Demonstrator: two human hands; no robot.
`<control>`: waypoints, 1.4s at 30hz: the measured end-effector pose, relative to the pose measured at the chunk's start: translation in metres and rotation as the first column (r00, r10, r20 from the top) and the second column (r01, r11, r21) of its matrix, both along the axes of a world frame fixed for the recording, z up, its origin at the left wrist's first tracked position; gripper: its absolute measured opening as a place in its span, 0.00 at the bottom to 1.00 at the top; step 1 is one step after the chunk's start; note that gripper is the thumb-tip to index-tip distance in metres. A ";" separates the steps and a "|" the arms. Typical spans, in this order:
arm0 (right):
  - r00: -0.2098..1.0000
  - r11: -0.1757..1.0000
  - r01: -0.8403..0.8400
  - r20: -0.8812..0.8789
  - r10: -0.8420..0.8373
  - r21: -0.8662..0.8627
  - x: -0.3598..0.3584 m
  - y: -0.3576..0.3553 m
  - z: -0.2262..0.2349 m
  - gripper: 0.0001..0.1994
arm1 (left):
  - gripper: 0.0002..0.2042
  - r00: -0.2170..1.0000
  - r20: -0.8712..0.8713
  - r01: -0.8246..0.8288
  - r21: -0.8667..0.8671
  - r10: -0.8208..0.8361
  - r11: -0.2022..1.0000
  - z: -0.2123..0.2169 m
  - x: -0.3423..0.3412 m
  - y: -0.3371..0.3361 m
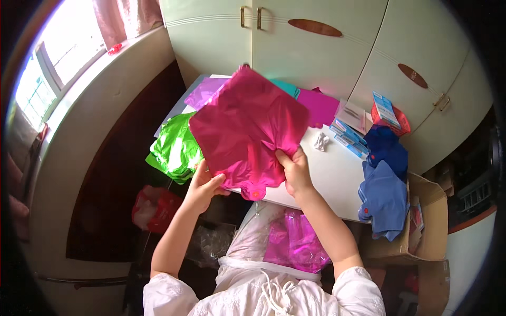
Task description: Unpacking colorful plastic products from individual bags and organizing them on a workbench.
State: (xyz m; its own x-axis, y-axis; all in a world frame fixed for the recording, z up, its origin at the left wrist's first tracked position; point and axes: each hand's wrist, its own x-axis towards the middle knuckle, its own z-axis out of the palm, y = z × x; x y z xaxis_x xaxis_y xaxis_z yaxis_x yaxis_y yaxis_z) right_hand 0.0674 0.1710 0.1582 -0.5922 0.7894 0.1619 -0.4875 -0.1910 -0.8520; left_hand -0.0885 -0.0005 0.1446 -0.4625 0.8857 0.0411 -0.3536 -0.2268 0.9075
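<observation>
A shiny crimson-pink flat pouch (247, 126) is stretched out between my hands above the table. At its lower edge is a short rounded neck with a small orange-red spot. My left hand (203, 184) pinches the lower left edge, thumb on top. My right hand (295, 171) grips the lower right edge, its thumb pressing on the surface. Close to my left hand lies a crumpled bright green glossy pile (176, 147) of similar material. A magenta glossy sheet or pouch (295, 242) rests on my lap.
On the white table (327, 179) are purple (205, 92) and magenta (317, 108) pieces, a crumpled white scrap (321, 141) and blue-white boxes (349, 138). Blue pouches (383, 195) hang over the right edge beside a cardboard box (429, 216). A red bag (155, 208) sits low at left. Cabinets (321, 52) stand behind.
</observation>
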 end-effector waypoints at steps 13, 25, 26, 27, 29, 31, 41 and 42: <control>0.888 0.915 -0.074 0.391 0.242 -0.398 0.009 0.012 -0.050 0.11 | 0.20 0.997 -0.057 -0.068 -0.206 0.058 0.976 -0.002 0.000 0.011; 0.873 0.951 -0.051 0.449 0.190 -0.304 0.004 0.052 -0.059 0.09 | 0.17 0.998 0.008 -0.066 -0.178 0.068 0.982 -0.010 0.001 0.042; 0.869 0.957 -0.029 0.465 0.167 -0.289 0.002 0.056 -0.059 0.09 | 0.17 0.998 0.000 -0.061 -0.179 0.061 0.982 -0.012 0.000 0.045; 0.863 0.962 -0.025 0.481 0.159 -0.272 0.002 0.061 -0.062 0.09 | 0.18 0.998 0.004 -0.061 -0.183 0.063 0.981 -0.014 0.000 0.047; 0.849 0.972 -0.017 0.511 0.138 -0.235 0.001 0.071 -0.068 0.09 | 0.18 0.998 0.012 -0.060 -0.191 0.063 0.980 -0.017 0.001 0.052; 0.822 0.984 -0.035 0.555 0.128 -0.175 -0.001 0.069 -0.061 0.09 | 0.17 0.997 0.000 -0.071 -0.212 0.073 0.975 -0.022 0.001 0.050; 0.318 0.905 -0.358 0.941 -0.113 0.230 0.012 0.069 -0.015 0.20 | 0.26 0.988 -0.027 -0.155 -0.300 0.154 0.941 -0.021 0.011 0.033; 0.347 0.884 -0.373 0.926 -0.150 0.283 0.012 0.070 -0.018 0.21 | 0.28 0.987 -0.067 -0.157 -0.311 0.143 0.937 -0.019 0.013 0.032</control>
State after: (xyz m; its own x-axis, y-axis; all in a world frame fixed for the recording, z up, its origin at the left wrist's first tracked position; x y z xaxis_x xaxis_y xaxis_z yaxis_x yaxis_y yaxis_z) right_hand 0.0794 0.2406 0.1399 -0.6393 0.7143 -0.2846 0.6352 0.2821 -0.7190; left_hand -0.0760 0.0315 0.1255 -0.5947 0.7773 -0.2053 -0.2965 0.0253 0.9547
